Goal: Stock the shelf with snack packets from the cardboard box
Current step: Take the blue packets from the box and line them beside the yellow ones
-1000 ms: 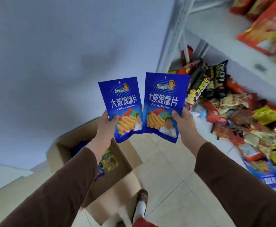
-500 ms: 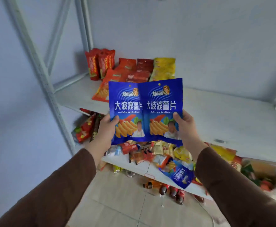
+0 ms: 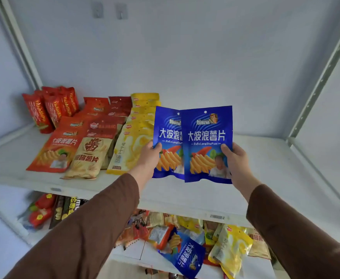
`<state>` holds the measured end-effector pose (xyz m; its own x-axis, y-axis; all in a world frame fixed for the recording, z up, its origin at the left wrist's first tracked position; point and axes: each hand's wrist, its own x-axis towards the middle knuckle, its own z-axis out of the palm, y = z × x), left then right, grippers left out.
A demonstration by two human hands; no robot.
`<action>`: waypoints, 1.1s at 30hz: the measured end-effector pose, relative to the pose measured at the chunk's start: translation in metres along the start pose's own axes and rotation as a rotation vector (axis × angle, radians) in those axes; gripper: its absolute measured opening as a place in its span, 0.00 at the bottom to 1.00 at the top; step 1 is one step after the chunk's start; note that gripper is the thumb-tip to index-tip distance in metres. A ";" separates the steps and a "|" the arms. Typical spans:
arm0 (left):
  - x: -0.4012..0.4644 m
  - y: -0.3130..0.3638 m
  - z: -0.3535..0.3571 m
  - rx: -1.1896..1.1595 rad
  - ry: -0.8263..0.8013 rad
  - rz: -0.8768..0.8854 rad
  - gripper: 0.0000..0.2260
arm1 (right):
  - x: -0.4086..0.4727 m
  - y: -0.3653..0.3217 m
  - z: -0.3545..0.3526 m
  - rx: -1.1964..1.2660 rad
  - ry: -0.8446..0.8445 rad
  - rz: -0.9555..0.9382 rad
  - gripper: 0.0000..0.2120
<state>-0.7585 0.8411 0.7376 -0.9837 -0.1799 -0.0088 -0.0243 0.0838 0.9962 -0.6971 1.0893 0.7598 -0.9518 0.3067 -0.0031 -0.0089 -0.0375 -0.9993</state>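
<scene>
I hold two blue snack packets upright over the white shelf [image 3: 265, 168]. My left hand [image 3: 148, 160] grips the left blue packet [image 3: 168, 137] by its left edge. My right hand [image 3: 235, 160] grips the right blue packet [image 3: 207, 137] by its right edge; it overlaps the left one in front. Both hang just right of a row of yellow packets [image 3: 130, 143]. The cardboard box is out of view.
Beige packets [image 3: 90, 156], orange-red packets [image 3: 58, 150] and upright red bags [image 3: 48, 109] fill the shelf's left part. The right part is bare. A lower shelf [image 3: 130, 252] holds several mixed packets. Metal uprights [image 3: 322, 77] frame both sides.
My view has swung from the box on the floor up to the shelf. Both hands have carried the two blue packets closer to the shelf, with the packets now overlapping.
</scene>
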 end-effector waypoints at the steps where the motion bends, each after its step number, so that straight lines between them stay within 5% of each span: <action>1: 0.014 0.000 0.012 0.003 -0.009 0.001 0.07 | 0.011 0.000 -0.003 0.010 0.021 0.003 0.07; 16: 0.226 0.001 0.118 0.071 0.098 -0.062 0.15 | 0.159 0.013 -0.008 0.013 0.185 0.056 0.05; 33: 0.330 -0.030 0.137 -0.011 0.332 -0.180 0.16 | 0.244 0.050 0.021 0.046 0.084 0.177 0.08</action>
<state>-1.1070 0.9135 0.6927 -0.8521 -0.4992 -0.1572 -0.1880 0.0117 0.9821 -0.9357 1.1425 0.7103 -0.9107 0.3700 -0.1837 0.1404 -0.1411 -0.9800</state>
